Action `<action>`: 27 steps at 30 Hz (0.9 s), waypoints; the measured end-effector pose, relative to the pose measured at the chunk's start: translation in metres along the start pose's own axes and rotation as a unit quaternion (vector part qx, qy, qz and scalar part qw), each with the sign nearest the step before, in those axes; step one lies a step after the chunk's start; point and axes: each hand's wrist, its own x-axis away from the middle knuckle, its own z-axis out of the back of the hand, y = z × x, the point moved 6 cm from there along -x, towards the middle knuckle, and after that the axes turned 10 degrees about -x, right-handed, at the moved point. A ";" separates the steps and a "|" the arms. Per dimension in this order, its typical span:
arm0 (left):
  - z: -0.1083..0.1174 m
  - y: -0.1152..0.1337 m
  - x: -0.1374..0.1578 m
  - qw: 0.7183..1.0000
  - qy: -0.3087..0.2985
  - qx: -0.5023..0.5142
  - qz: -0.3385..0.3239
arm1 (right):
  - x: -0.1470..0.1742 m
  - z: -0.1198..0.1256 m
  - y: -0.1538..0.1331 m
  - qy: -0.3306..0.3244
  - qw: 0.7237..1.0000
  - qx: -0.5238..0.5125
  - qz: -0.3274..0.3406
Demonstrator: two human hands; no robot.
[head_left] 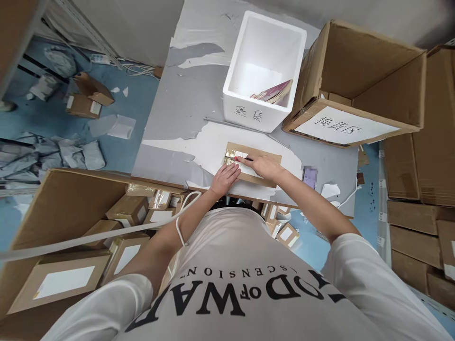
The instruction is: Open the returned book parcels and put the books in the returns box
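A flat brown cardboard parcel (254,179) with clear tape at its left end and a white label lies on the table in front of me. My left hand (226,177) rests with fingers stretched out on the parcel's lower left corner. Over the label, my right hand (265,166) is closed round a slim box cutter (236,158) with red and dark parts. The cutter's tip points left at the taped end. Most of its handle is hidden by my fingers.
A white foam box (230,102) holding booklets stands behind the parcel, beside an open carton (313,106). A phone (310,177) and paper scraps (330,190) lie right. A large carton of parcels (53,189) stands lower left, crossed by a white cable (106,239).
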 end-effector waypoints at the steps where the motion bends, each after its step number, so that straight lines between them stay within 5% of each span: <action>1: 0.000 0.000 0.000 1.000 0.000 0.000 0.000 | 0.001 0.001 -0.001 -0.004 1.000 0.008 0.002; 12: -0.003 -0.005 -0.001 1.000 -0.003 0.001 0.000 | 0.012 -0.005 0.010 -0.038 0.998 0.013 -0.040; 20: -0.006 -0.007 -0.002 0.998 -0.039 0.023 0.044 | 0.126 -0.031 0.089 0.004 0.988 -0.060 -0.140; 24: -0.003 -0.005 -0.004 0.998 -0.042 0.023 0.046 | 0.160 -0.036 0.099 0.030 0.984 -0.078 -0.159; 27: 0.004 -0.002 -0.005 0.998 -0.046 0.012 0.039 | 0.189 -0.039 0.104 0.110 0.965 -0.135 -0.197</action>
